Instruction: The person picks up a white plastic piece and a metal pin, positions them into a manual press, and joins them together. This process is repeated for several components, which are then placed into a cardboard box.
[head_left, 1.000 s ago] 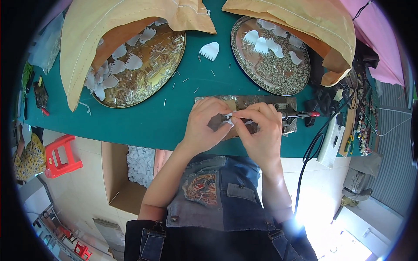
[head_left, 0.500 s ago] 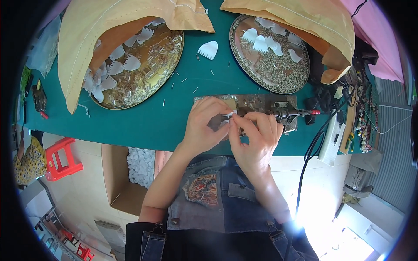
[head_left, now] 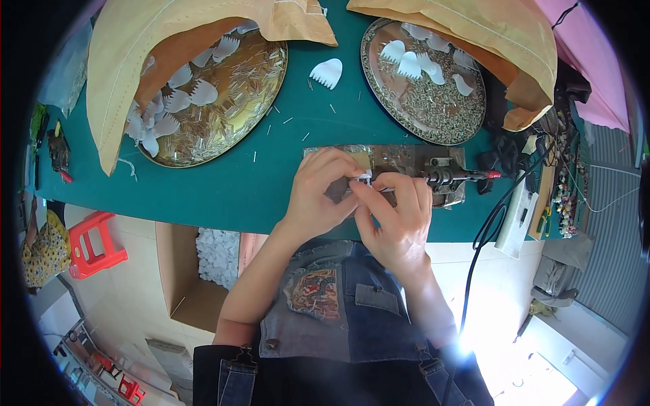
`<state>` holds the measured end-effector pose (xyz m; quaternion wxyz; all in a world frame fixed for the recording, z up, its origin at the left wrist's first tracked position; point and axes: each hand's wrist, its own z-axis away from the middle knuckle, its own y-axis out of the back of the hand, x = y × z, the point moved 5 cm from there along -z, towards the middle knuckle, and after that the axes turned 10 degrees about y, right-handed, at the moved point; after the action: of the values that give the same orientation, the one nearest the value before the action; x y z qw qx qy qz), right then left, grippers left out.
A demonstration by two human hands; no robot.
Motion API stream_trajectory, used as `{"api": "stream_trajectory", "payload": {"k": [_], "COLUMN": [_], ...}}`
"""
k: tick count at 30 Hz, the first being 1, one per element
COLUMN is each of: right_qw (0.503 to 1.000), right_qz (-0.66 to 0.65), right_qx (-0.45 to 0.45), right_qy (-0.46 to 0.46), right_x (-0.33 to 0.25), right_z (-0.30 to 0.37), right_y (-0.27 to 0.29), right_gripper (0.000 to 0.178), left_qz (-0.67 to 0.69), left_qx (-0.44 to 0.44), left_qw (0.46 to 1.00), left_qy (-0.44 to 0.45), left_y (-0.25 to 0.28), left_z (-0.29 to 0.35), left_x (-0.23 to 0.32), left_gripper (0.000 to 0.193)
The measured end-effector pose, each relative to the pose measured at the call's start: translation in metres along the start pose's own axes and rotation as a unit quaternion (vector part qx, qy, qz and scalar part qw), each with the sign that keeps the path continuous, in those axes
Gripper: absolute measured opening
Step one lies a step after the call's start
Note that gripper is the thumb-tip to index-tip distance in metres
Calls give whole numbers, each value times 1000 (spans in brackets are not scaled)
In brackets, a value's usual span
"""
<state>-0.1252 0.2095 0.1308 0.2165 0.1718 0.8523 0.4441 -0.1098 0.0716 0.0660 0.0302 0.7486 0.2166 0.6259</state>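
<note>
My left hand [head_left: 321, 193] is closed in a pinch on a small white toothed plastic piece [head_left: 365, 176], mostly covered by the fingers. From the other side my right hand [head_left: 399, 218] meets it, its fingers closed together at the piece; whatever else lies between them is too small to make out. Both hands are over a metal toggle clamp [head_left: 443, 177] fixed on a tape-wrapped base plate [head_left: 399, 154]. Its red-tipped lever points right. Beyond the hands, a loose white toothed piece [head_left: 326, 73] lies on the green tabletop [head_left: 223, 193].
A gold round tray [head_left: 233, 128] with thin metal pins and white pieces stands far left; a second round tray [head_left: 433, 118] with small metal parts stands far right. Brown paper bags [head_left: 118, 61] overhang both. A black cable [head_left: 469, 284] hangs at right. Below left are a cardboard box [head_left: 196, 304] and red stool [head_left: 98, 245].
The fingers of my right hand have shifted slightly left against the white piece, and its other fingers have curled a little. My left hand keeps its pinch in nearly the same place.
</note>
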Motion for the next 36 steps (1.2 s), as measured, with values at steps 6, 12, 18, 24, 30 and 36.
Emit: {"api": "stream_trajectory", "payload": {"k": [6, 12, 18, 24, 30, 36], "right_qw": [999, 999, 998, 995, 993, 989], "right_qz": [-14, -24, -61, -70, -68, -96], "right_qx": [-35, -28, -5, 14, -7, -79], "right_qy": [25, 17, 12, -64, -94, -76], "right_x": [7, 10, 14, 26, 29, 43], "right_z": [0, 1, 2, 7, 6, -15], "right_y": [2, 3, 8, 12, 13, 18], "right_gripper": [31, 30, 32, 24, 21, 17], "left_qz": [-3, -10, -10, -11, 4, 3], "left_qx": [-1, -6, -6, -10, 1, -2], "left_qw": [1000, 1000, 1000, 1000, 1000, 1000], "left_qy": [2, 8, 4, 0, -11, -9], "left_y": [0, 0, 0, 0, -2, -2], "left_z": [0, 0, 0, 1, -1, 0], "left_x": [1, 1, -2, -2, -1, -3], "left_gripper": [28, 28, 30, 31, 29, 30]}}
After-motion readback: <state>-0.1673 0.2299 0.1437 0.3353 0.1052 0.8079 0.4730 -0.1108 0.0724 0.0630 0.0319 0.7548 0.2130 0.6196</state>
